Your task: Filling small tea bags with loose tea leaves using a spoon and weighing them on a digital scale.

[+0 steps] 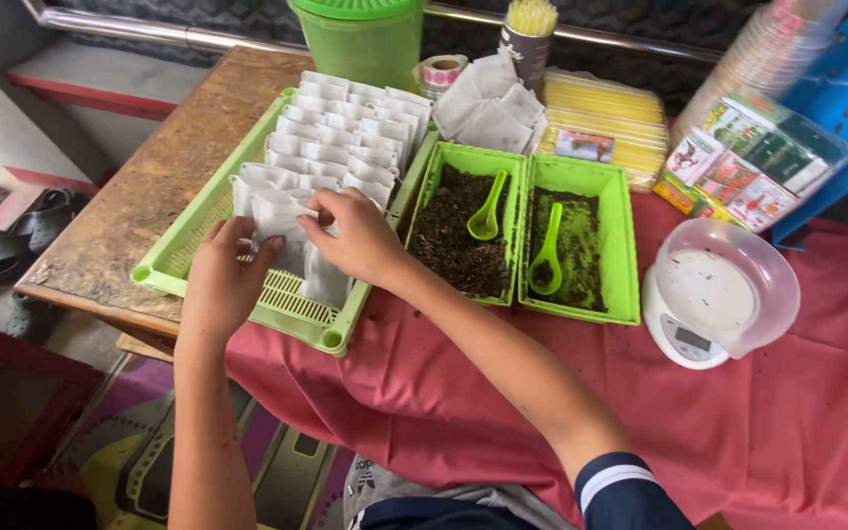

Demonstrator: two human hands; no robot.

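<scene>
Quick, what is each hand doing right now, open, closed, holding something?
Left hand: fingers closed on the small white paper bag over the green slotted tray.
Right hand: fingers pinching the same bag from its other side.

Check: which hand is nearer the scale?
Right. The right hand is over the slotted tray's sachets, with two leaf trays between it and the scale; the left hand is farther left.

A small tea-packing stall or shop counter: green trays of loose tea [458, 236] with scoops, rows of white filter bags [345, 137], a kitchen scale [684, 329], stacked cups [758, 59] far right, boxed goods [748, 162].
</scene>
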